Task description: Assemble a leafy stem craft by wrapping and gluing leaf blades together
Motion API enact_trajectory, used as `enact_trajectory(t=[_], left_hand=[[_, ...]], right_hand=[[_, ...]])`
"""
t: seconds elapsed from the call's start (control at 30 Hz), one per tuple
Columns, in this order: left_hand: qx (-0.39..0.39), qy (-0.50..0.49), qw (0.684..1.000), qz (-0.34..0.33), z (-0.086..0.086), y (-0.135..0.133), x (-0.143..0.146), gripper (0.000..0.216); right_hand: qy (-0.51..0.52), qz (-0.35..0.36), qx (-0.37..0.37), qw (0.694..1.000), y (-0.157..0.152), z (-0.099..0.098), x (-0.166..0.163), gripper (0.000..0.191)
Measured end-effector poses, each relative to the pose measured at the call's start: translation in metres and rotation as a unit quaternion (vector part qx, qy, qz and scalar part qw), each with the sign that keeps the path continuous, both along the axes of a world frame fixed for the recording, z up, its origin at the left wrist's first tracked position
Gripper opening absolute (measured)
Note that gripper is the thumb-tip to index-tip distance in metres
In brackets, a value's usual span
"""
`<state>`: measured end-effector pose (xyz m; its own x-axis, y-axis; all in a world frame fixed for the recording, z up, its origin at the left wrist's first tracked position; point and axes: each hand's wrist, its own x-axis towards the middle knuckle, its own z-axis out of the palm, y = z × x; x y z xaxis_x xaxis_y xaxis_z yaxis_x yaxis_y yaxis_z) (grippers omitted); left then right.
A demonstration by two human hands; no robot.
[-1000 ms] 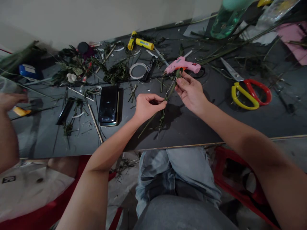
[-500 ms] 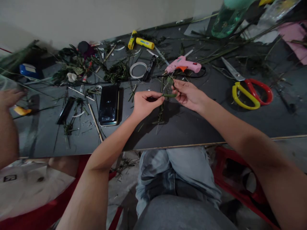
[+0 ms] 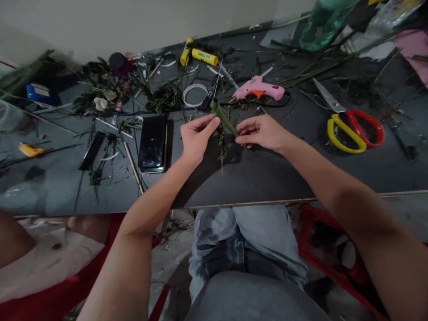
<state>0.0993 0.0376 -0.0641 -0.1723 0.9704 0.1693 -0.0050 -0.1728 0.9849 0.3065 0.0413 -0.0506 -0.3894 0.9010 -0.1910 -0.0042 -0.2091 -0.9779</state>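
Note:
My left hand (image 3: 195, 137) pinches a folded green leaf strip (image 3: 226, 121) between thumb and fingers, near the strip's upper end. The strip slants down to the right. At its lower end, the fingertips of my right hand (image 3: 259, 132) close on it. Just under the strip is a dark braided leaf piece (image 3: 221, 143) with a thin pale stalk; whether it is held or lies on the table I cannot tell. Behind my hands lies a pink glue gun (image 3: 259, 89) with an orange trigger. Left of my left hand is a black phone (image 3: 152, 145).
Scissors (image 3: 354, 127) with red and yellow handles lie at right. A white tape ring (image 3: 195, 96), yellow glue sticks (image 3: 204, 57) and leaf scraps are scattered behind. A green bottle (image 3: 323, 29) stands at back right. Another person's arm (image 3: 15, 236) shows at lower left.
The leaf strip has turned from nearly level to a steep slant and shows more of its length. My left hand has risen slightly. The other person's hand has left the table at left.

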Motion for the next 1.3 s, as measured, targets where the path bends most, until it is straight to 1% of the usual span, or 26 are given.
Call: enact_trajectory(t=[0.07,0.1,0.2,0.3,0.33,0.37,0.4,0.43,0.47,0.53,0.6,0.67,0.77,0.9,1.0,1.1,1.17,1.23,1.3], left_hand=[[0.0,-0.009,1.0,0.005,-0.001,0.0,0.0,0.029],[-0.002,-0.009,1.0,0.009,-0.001,0.0,0.001,0.028],[-0.009,0.005,1.0,0.014,0.0,-0.002,0.003,0.025],[-0.016,0.008,1.0,0.006,0.001,-0.004,0.004,0.022],[-0.016,0.007,1.0,0.001,0.002,-0.005,0.005,0.022],[-0.013,0.008,1.0,-0.005,0.004,-0.007,0.005,0.023],[-0.01,0.011,1.0,-0.014,0.005,-0.008,0.006,0.023],[-0.006,0.016,1.0,-0.024,0.006,-0.009,0.006,0.024],[-0.002,0.022,0.999,-0.034,0.008,-0.011,0.007,0.026],[0.004,0.039,0.998,-0.054,0.009,-0.014,0.009,0.026],[0.003,0.056,0.996,-0.067,0.01,-0.018,0.012,0.025],[-0.003,0.073,0.994,-0.078,0.01,-0.02,0.014,0.022],[-0.012,0.087,0.992,-0.089,0.01,-0.022,0.015,0.019],[-0.016,0.081,0.992,-0.1,0.005,-0.019,0.014,0.017],[-0.027,0.056,0.991,-0.121,-0.002,-0.015,0.013,0.026],[-0.024,0.04,0.989,-0.14,-0.007,-0.01,0.011,0.047],[-0.009,0.045,0.988,-0.15,-0.008,-0.009,0.01,0.052],[0.011,0.056,0.987,-0.153,-0.008,-0.008,0.01,0.045],[0.029,0.067,0.987,-0.145,-0.006,-0.01,0.011,0.035]], right_hand=[[-0.017,0.023,0.039,0.999,0.003,0.003,0.006,0.029],[-0.031,0.045,0.044,0.998,0.005,0.005,0.01,0.027],[-0.104,0.104,0.018,0.989,0.009,0.013,0.019,0.023],[-0.189,0.128,-0.009,0.974,0.01,0.019,0.024,0.027],[-0.196,0.134,-0.004,0.971,0.01,0.019,0.024,0.028],[-0.188,0.134,0.016,0.973,0.01,0.018,0.023,0.028],[-0.166,0.121,0.055,0.977,0.009,0.017,0.021,0.03],[-0.137,0.092,0.106,0.981,0.009,0.014,0.018,0.034],[-0.108,0.049,0.162,0.98,0.007,0.011,0.014,0.039],[-0.074,-0.051,0.254,0.963,0.004,0.004,0.004,0.042],[-0.077,-0.116,0.299,0.944,-0.001,-0.002,-0.006,0.04],[-0.092,-0.147,0.317,0.932,-0.005,-0.007,-0.012,0.039],[-0.109,-0.162,0.327,0.925,-0.007,-0.01,-0.014,0.038],[-0.127,-0.145,0.331,0.924,-0.008,-0.009,-0.013,0.033],[-0.129,-0.133,0.328,0.926,-0.009,-0.008,-0.013,0.029],[-0.12,-0.117,0.293,0.941,-0.008,-0.007,-0.011,0.029],[-0.113,-0.1,0.249,0.957,-0.007,-0.006,-0.01,0.033],[-0.101,-0.087,0.214,0.968,-0.006,-0.006,-0.009,0.038],[-0.084,-0.094,0.21,0.97,-0.007,-0.005,-0.01,0.042]])
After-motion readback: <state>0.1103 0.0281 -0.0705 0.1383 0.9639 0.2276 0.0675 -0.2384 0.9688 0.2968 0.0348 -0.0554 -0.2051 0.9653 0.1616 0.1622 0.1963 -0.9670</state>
